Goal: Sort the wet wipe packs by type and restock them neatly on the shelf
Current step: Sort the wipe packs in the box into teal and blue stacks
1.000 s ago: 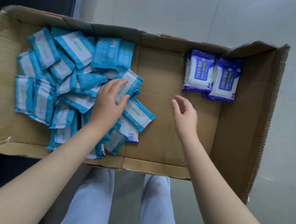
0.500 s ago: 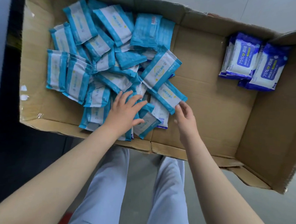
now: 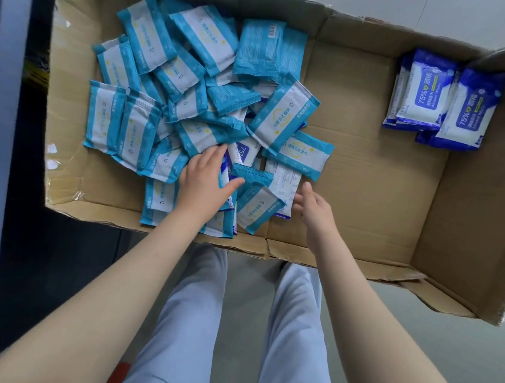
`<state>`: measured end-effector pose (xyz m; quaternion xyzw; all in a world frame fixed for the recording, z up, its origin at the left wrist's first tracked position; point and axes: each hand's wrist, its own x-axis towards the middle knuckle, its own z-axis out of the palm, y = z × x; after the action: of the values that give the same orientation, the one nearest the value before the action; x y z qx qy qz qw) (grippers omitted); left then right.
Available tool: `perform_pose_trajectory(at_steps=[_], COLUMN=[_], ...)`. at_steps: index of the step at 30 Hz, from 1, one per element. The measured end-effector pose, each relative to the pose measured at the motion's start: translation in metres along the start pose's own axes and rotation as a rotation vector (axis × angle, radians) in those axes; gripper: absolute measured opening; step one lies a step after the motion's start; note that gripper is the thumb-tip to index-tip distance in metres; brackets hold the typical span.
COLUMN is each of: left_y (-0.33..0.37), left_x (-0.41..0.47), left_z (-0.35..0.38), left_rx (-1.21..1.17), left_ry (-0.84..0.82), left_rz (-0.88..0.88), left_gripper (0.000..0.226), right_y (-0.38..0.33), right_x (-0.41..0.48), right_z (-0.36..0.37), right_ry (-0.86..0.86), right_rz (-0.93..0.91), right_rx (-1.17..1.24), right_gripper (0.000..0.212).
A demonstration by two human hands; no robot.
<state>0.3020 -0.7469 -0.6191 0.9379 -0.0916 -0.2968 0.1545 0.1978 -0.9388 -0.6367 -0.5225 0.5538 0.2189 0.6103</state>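
- Looking down through the head camera, I see a cardboard box (image 3: 366, 175). A loose heap of teal packs (image 3: 175, 75) fills its left half, and sorted dark-blue packs (image 3: 431, 96) stand together in the far right corner, well apart from the heap.
- Change: a second ago the left hand lay higher on the heap and the right hand hovered over bare cardboard. Both have now come to the heap's near edge.
- The left hand (image 3: 201, 184) lies flat on the packs with its fingers spread, pressing but gripping nothing.
- The right hand (image 3: 314, 210) is open. Its fingertips touch the edge of a face-down pack (image 3: 285, 178), and I see no closed pinch yet.
- A stray dark-blue pack (image 3: 243, 152) now shows just beyond the left fingers, half buried under teal ones.
- My reading is that the hands are digging out the mixed-in dark-blue packs, so sorting is under way. No shelf is in view, so restocking has not started.
- Writing on the dark-blue packs: a large "75%", "Alcohol Wipes", and Chinese characters. The stray pack shows only "75".
- The teal packs carry sideways Chinese text and a yellow ring. I cannot read it with confidence.
- The face-down pack has a white panel of fine print, too small to read.
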Motion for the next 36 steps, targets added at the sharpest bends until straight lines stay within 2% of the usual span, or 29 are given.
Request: perform_pose_trajectory(at_steps=[4, 9, 12, 15, 18, 21, 26, 30, 32, 36], left_y=[0.009, 0.011, 0.014, 0.023, 0.023, 0.019, 0.010, 0.002, 0.001, 0.007], left_x=[0.003, 0.007, -0.002, -0.022, -0.028, -0.022, -0.014, -0.019, -0.020, -0.016], left_z=[0.011, 0.015, 0.021, 0.038, 0.041, 0.030, 0.015, 0.013, 0.013, 0.008], left_rx=[-0.030, 0.001, 0.041, -0.092, -0.241, -0.190, -0.030, -0.189, -0.189, -0.110], left_ry=[0.076, 0.096, -0.029, -0.169, -0.040, 0.050, -0.003, 0.025, 0.024, 0.042], left_rz=[-0.093, -0.109, -0.026, -0.035, -0.083, -0.078, -0.007, -0.044, -0.076, -0.113], left_gripper=[0.072, 0.060, 0.057, 0.054, 0.045, 0.046, 0.050, 0.046, 0.044, 0.022], right_y=[0.000, -0.003, -0.005, 0.002, 0.014, 0.019, 0.017, 0.015, 0.013, 0.013], right_x=[0.006, 0.007, 0.000, -0.008, -0.010, -0.012, -0.014, -0.011, -0.010, -0.008], right_z=[0.000, 0.007, 0.008, -0.003, -0.016, -0.023, -0.019, -0.015, -0.015, -0.018], right_ry=[-0.071, -0.139, -0.136, -0.134, -0.108, -0.137, -0.209, -0.209, -0.204, -0.211], right_rz=[0.034, 0.047, 0.007, 0.002, 0.042, 0.081, 0.089, 0.052, 0.083, 0.122], right_rx=[-0.032, -0.012, 0.026, 0.035, 0.049, 0.065, 0.085, 0.038, 0.055, 0.077], right_gripper=[0.047, 0.049, 0.045, 0.047, 0.043, 0.038, 0.040, 0.049, 0.048, 0.046])
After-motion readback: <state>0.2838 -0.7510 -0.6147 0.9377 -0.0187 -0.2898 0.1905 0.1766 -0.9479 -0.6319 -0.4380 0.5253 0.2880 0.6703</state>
